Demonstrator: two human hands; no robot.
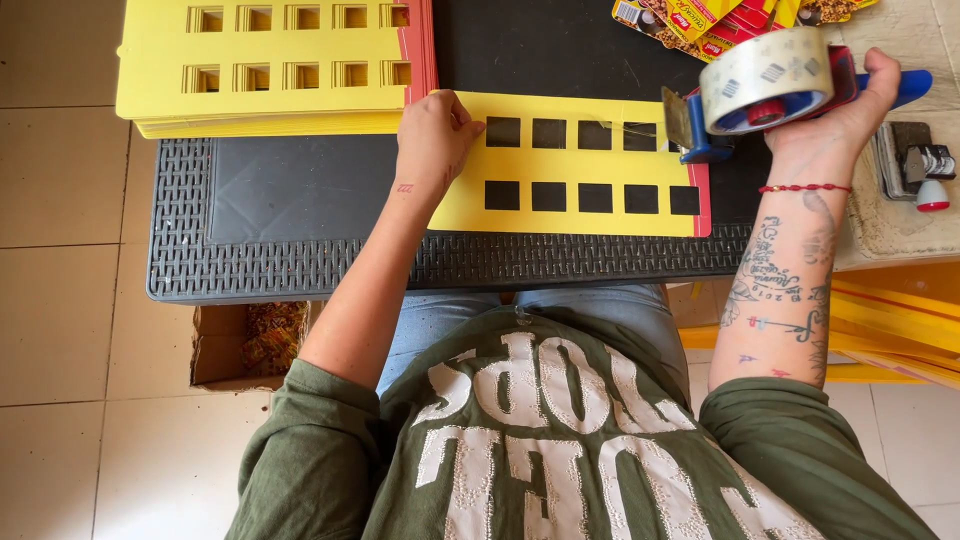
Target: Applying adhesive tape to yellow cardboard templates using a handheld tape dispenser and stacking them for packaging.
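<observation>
A yellow card sheet [580,210] with two rows of square cut-outs and a red right edge lies flat on a dark plastic table [290,200]. My left hand [432,140] presses down on its left end, fingers curled. My right hand [835,125] grips a blue tape dispenser [770,95] loaded with a roll of clear tape, held at the sheet's upper right corner. A thin strip of clear tape [610,127] stretches along the sheet's top edge, across the upper cut-outs, from the dispenser toward my left hand.
A stack of matching yellow sheets [270,70] sits at the table's back left. Small red and yellow packets [720,20] lie at the back right. A stamp-like tool [925,170] rests on the right counter. An open cardboard box [250,340] stands on the tiled floor.
</observation>
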